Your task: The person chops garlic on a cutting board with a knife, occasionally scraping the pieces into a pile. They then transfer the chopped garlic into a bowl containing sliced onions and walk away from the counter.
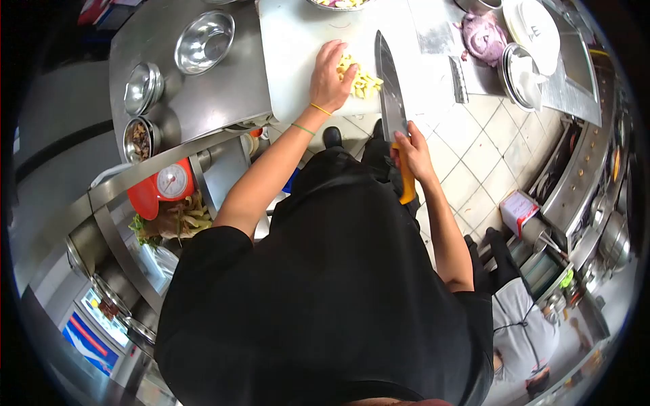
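My right hand (416, 154) is wrapped round the orange-yellow handle of a large kitchen knife (391, 84). Its long blade points away from me, flat above the right part of the white cutting board (291, 57). On the board lies a small heap of chopped pale-yellow pieces (365, 86), close to the left side of the blade. My left hand (330, 78) rests at the left edge of this heap, thumb and fingers apart and partly curved over it. What lies beneath its fingers is hidden.
Steel bowls (205, 42) stand on the metal counter at left. A bowl of yellow and purple pieces (338, 3) is beyond the board. At right are a purple bundle (484, 37) and white lids (531, 34). Behind, at lower right, another person (521, 325) stands near the stove.
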The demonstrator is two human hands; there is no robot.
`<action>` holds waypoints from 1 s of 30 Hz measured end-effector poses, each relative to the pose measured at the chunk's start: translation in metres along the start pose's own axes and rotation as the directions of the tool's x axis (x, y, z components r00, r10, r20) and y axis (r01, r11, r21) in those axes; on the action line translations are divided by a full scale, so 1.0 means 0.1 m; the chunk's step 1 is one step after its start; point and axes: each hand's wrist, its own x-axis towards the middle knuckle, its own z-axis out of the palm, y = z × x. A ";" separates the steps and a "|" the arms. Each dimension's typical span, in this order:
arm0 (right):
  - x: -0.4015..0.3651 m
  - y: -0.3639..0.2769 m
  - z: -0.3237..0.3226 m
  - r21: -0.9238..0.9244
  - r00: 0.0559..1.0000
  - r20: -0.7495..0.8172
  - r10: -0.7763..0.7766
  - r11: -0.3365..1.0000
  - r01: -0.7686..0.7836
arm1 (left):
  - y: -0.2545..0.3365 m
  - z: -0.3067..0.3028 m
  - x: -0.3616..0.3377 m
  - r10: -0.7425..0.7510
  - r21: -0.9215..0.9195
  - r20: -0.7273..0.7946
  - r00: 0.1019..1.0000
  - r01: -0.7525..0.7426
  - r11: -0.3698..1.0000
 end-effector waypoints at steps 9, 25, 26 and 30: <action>0.06 -0.20 0.59 -0.222 0.978 -0.197 -0.075 0.975 0.030 | 0.41 0.42 -0.07 0.004 0.128 -0.017 1.000 -0.002 0.992; 0.16 -0.79 0.66 -0.416 0.892 -0.192 -0.408 0.857 0.303 | 0.84 0.34 0.64 -0.067 -0.226 -0.341 0.938 -0.013 0.974; 0.30 -0.97 0.66 -0.458 0.862 -0.161 -0.480 0.810 0.366 | 0.82 0.28 0.85 -0.029 -0.210 -0.393 0.919 -0.059 0.976; 0.58 -1.78 0.72 -0.238 0.929 -0.119 -0.349 0.919 0.315 | 0.57 0.07 1.61 0.109 -0.050 -0.442 0.890 -0.145 0.988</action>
